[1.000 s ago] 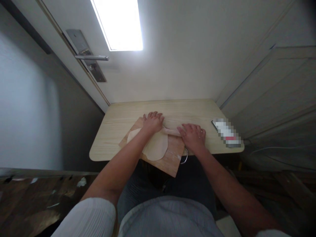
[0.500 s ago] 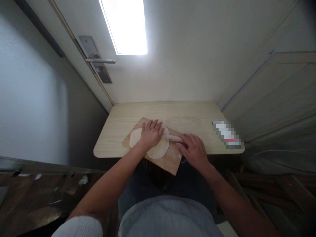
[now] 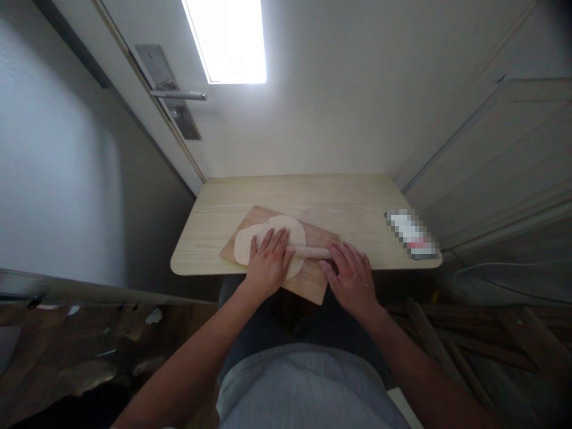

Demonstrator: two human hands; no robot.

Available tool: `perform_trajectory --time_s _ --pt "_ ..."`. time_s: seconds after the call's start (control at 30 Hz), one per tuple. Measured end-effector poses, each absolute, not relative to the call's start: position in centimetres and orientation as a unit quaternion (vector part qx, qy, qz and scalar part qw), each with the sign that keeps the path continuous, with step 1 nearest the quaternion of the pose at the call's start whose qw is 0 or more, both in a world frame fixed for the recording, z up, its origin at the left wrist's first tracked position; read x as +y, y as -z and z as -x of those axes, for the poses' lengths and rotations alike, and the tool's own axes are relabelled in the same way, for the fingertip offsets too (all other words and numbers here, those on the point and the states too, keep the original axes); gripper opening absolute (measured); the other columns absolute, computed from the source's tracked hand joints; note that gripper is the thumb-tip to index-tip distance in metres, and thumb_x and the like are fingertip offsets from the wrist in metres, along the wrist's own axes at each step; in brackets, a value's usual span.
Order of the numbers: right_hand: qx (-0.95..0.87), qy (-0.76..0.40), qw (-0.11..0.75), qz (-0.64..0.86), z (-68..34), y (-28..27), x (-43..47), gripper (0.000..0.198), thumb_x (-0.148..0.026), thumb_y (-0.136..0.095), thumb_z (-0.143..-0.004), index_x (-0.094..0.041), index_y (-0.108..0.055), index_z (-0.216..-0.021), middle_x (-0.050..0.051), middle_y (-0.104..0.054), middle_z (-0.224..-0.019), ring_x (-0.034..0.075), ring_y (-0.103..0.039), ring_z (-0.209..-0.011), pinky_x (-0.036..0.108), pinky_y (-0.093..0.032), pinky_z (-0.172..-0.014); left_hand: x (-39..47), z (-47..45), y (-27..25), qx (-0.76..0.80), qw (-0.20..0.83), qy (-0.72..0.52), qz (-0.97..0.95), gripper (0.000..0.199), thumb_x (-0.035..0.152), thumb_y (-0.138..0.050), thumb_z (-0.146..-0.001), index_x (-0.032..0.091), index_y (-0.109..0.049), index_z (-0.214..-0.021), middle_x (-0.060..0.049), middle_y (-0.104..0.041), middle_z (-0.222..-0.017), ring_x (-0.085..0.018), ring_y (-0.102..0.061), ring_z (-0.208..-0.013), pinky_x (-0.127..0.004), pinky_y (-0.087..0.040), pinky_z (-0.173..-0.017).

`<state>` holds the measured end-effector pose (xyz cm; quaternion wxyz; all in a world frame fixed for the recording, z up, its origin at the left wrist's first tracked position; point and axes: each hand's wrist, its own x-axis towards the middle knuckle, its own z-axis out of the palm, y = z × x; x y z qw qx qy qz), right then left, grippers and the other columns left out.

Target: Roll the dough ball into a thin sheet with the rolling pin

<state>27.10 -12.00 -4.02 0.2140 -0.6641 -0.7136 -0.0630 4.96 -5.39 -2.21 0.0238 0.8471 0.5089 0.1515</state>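
Observation:
A thin, pale sheet of dough (image 3: 286, 225) lies on a wooden board (image 3: 308, 286), which sits at an angle and juts past the table's near edge. Across the dough runs a light rolling pin (image 3: 313, 252). My left hand (image 3: 269, 262) rests palm down over the pin's left part, fingers stretched out flat towards the far side; that end of the pin is hidden beneath it. At the pin's right end, my right hand (image 3: 351, 271) has its fingers curled round it.
The board stands on a narrow light-wood table (image 3: 210, 220) against a door with a metal handle (image 3: 183, 95). A phone-like item (image 3: 411, 234), blurred out, lies at the table's right end. Wooden pieces (image 3: 469, 339) lie below on the right.
My left hand has drawn back towards my body over the dough, uncovering more of its far edge. My right hand stays at the pin's right end. The view has tilted slightly.

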Motion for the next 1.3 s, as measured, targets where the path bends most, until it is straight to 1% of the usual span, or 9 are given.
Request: perform_trajectory --time_s 0.3,0.43,0.53,0.7,0.83,0.93,1.03,1.17,1.3 --pt "-0.719 0.052 0.212 0.660 -27.0 4.0 -14.0 0.039 -0.040 -0.047 -0.102 -0.022 -0.061 -0.134 0.009 -0.064 -0.135 0.029 -0.049 -0.131 0.048 -0.032 -0.110 -10.0 -3.9 2.7 0.503 0.015 -0.158 -0.849 0.057 0.047 -0.034 -0.105 0.025 -0.030 -0.158 -0.006 -0.037 -0.162 -0.025 -0.026 -0.153 -0.057 -0.015 -0.125" --pt "-0.722 0.047 0.230 0.651 -27.4 3.9 -13.8 0.033 -0.037 -0.053 -0.100 -0.024 -0.065 -0.127 0.007 -0.069 -0.123 0.026 -0.056 -0.117 0.042 -0.037 -0.102 -10.8 -3.7 3.8 0.506 0.009 -0.167 -0.846 0.066 0.052 -0.037 -0.103 0.022 -0.024 -0.160 -0.007 -0.033 -0.164 -0.025 -0.021 -0.155 -0.056 -0.009 -0.126" --pt "-0.723 0.035 0.228 0.651 -27.5 3.4 -13.2 0.030 -0.039 -0.058 -0.098 -0.026 -0.068 -0.123 0.006 -0.070 -0.113 0.024 -0.059 -0.107 0.038 -0.040 -0.093 -9.4 -3.5 4.6 0.509 -0.005 -0.178 -0.842 0.064 0.050 -0.034 -0.104 0.023 -0.024 -0.161 -0.005 -0.032 -0.165 -0.025 -0.017 -0.156 -0.056 -0.005 -0.126" --pt "-0.725 0.012 0.196 0.660 -26.2 2.7 -12.8 0.030 -0.042 -0.055 -0.099 -0.026 -0.067 -0.121 0.006 -0.069 -0.114 0.023 -0.061 -0.103 0.035 -0.039 -0.081 -5.2 -2.0 4.2 0.494 -0.017 -0.163 -0.854 0.060 0.050 -0.032 -0.104 0.029 -0.027 -0.160 -0.003 -0.029 -0.167 -0.026 -0.014 -0.156 -0.055 -0.005 -0.126" --pt "-0.727 -0.004 0.191 0.659 -25.6 2.2 -11.6 0.030 -0.042 -0.053 -0.099 -0.025 -0.068 -0.118 0.007 -0.069 -0.113 0.023 -0.061 -0.102 0.034 -0.039 -0.079 -2.5 0.0 2.6 0.476 -0.022 -0.135 -0.869 0.059 0.056 -0.039 -0.101 0.037 -0.034 -0.156 -0.001 -0.028 -0.167 -0.027 -0.016 -0.156 -0.055 -0.004 -0.126" --pt "-0.726 -0.007 0.191 0.661 -26.1 1.7 -9.7 0.031 -0.042 -0.053 -0.098 -0.025 -0.068 -0.119 0.007 -0.070 -0.110 0.024 -0.060 -0.102 0.034 -0.040 -0.081 -0.9 0.4 1.2 0.490 -0.010 -0.144 -0.859 0.056 0.055 -0.038 -0.102 0.037 -0.036 -0.155 -0.001 -0.029 -0.167 -0.027 -0.020 -0.155 -0.055 -0.009 -0.125" --pt "-0.737 -0.001 0.180 0.651 -26.7 1.4 -7.6 0.031 -0.043 -0.054 -0.098 -0.025 -0.069 -0.120 0.008 -0.069 -0.111 0.025 -0.057 -0.105 0.035 -0.039 -0.084 1.1 -0.8 0.1 0.514 0.005 -0.194 -0.836 0.055 0.052 -0.030 -0.104 0.031 -0.037 -0.155 -0.004 -0.036 -0.164 -0.025 -0.028 -0.151 -0.053 -0.019 -0.123" --pt "-0.755 0.004 0.164 0.635 -26.3 1.5 -5.8 0.033 -0.046 -0.054 -0.098 -0.026 -0.070 -0.119 0.007 -0.069 -0.113 0.025 -0.056 -0.107 0.036 -0.039 -0.086 4.9 -3.4 -0.3 0.532 0.030 -0.237 -0.812 0.053 0.050 -0.028 -0.105 0.025 -0.049 -0.146 -0.007 -0.048 -0.155 -0.023 -0.039 -0.144 -0.046 -0.029 -0.119" --pt "-0.761 0.002 0.164 0.628 -25.3 1.4 -5.0 0.031 -0.044 -0.056 -0.097 -0.026 -0.071 -0.118 0.007 -0.069 -0.112 0.025 -0.056 -0.107 0.037 -0.039 -0.087 7.8 -4.8 0.5 0.540 0.052 -0.204 -0.815 0.053 0.051 -0.030 -0.105 0.022 -0.057 -0.139 -0.008 -0.053 -0.150 -0.024 -0.045 -0.139 -0.046 -0.033 -0.116"
